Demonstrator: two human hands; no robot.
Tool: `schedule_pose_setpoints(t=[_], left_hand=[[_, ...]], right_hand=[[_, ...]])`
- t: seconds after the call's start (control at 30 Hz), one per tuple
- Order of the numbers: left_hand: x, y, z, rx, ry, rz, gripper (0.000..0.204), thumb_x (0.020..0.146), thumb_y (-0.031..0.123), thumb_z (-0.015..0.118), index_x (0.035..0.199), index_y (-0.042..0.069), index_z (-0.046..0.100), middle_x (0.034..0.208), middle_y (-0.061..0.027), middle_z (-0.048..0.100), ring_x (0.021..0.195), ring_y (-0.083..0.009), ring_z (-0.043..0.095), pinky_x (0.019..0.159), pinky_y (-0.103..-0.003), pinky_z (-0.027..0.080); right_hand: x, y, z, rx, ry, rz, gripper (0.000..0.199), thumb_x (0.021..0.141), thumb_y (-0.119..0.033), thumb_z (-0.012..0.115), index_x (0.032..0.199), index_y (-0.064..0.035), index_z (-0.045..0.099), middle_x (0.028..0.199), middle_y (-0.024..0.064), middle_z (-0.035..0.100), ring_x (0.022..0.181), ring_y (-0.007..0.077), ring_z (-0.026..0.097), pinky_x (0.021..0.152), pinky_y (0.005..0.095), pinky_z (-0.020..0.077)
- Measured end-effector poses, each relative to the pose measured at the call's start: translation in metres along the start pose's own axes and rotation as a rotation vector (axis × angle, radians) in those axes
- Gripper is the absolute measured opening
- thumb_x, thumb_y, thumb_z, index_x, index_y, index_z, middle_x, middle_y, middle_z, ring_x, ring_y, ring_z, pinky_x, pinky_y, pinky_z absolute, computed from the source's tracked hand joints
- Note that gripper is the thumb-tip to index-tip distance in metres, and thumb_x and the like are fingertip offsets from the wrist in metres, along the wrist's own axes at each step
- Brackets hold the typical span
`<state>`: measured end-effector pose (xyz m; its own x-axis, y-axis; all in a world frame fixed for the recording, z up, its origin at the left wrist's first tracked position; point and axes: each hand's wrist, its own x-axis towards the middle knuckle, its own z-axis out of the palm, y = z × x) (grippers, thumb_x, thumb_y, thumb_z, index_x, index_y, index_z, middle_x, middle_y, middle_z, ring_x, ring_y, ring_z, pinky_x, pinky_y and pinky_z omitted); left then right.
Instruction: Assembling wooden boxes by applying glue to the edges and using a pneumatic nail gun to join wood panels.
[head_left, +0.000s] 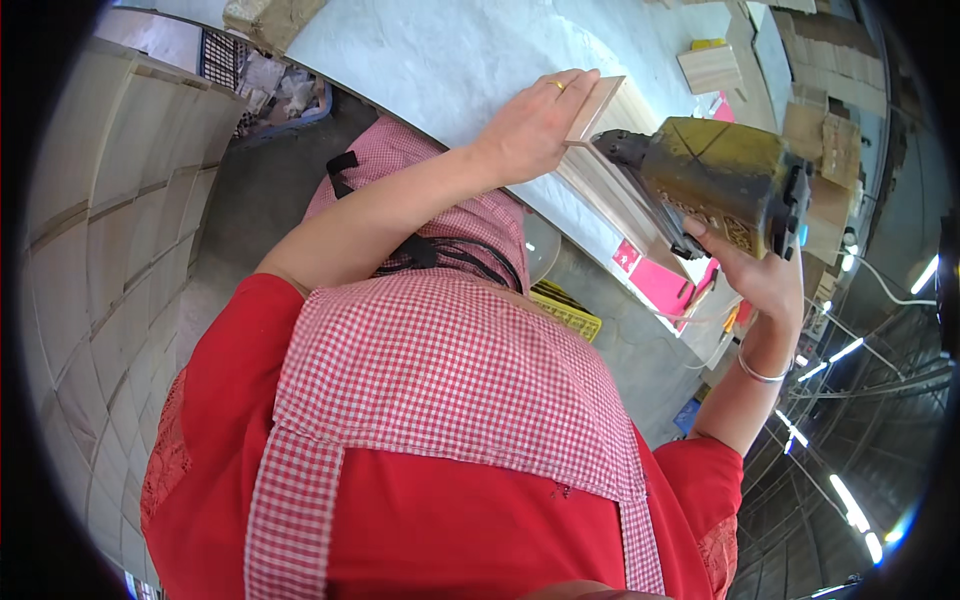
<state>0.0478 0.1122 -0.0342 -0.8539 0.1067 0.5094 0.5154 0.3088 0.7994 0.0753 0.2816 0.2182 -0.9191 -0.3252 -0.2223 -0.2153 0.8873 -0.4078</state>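
My right hand (762, 278) grips a yellow-and-black nail gun (712, 165) with a worn casing. The gun's dark nose meets the edge of a pale wooden box (640, 118), which sits on the workbench. Over the box's near left end, my left hand (538, 122) is closed, its fingers pressed along a thin end board and its thumb side partly hidden. The gun body covers part of the box's right side.
The workbench (420, 60) has a pale, glossy top. Small wooden blocks (712, 68) lie on its far right, and pink sheets (660, 285) near its right end. Stacked boards (120, 220) rise at left, beside a blue crate (300, 115) of scraps. A yellow crate (568, 312) stands below.
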Motion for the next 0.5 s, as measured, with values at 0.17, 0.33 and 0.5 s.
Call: schedule_pose_setpoints(t=[0.17,0.33,0.5], left_hand=[[0.013,-0.003,-0.011,-0.009,-0.072,-0.018,0.058,0.08,0.001,0.06,0.135,-0.006,0.043,0.125,-0.0276,0.056,0.12,-0.0425,0.054,0.102,-0.046,0.045],[0.062,-0.009,-0.082,0.229,-0.482,-0.375,0.039,0.076,0.014,0.058,0.111,-0.004,0.062,0.102,-0.0293,0.067,0.096,-0.0432,0.065,0.088,-0.047,0.052],[0.093,-0.021,-0.116,0.322,-0.629,-0.51,0.037,0.079,0.022,0.057,0.103,-0.005,0.065,0.091,-0.0223,0.069,0.086,-0.0345,0.068,0.078,-0.042,0.054]], right_hand=[[-0.043,0.035,-0.01,0.096,0.47,0.307,0.025,0.085,-0.014,0.078,0.096,0.0048,0.066,0.076,0.003,0.066,0.066,0.013,0.061,0.059,0.0316,0.0502],[-0.1,0.12,-0.016,0.021,0.647,0.641,0.041,0.085,-0.019,0.077,0.113,0.0044,0.06,0.09,0.0102,0.07,0.07,0.0176,0.062,0.063,0.0357,0.0496],[-0.145,0.227,0.064,-0.272,0.617,0.571,0.053,0.086,-0.014,0.064,0.133,0.0033,0.046,0.095,0.0335,0.064,0.088,0.0519,0.063,0.076,0.0507,0.0504]])
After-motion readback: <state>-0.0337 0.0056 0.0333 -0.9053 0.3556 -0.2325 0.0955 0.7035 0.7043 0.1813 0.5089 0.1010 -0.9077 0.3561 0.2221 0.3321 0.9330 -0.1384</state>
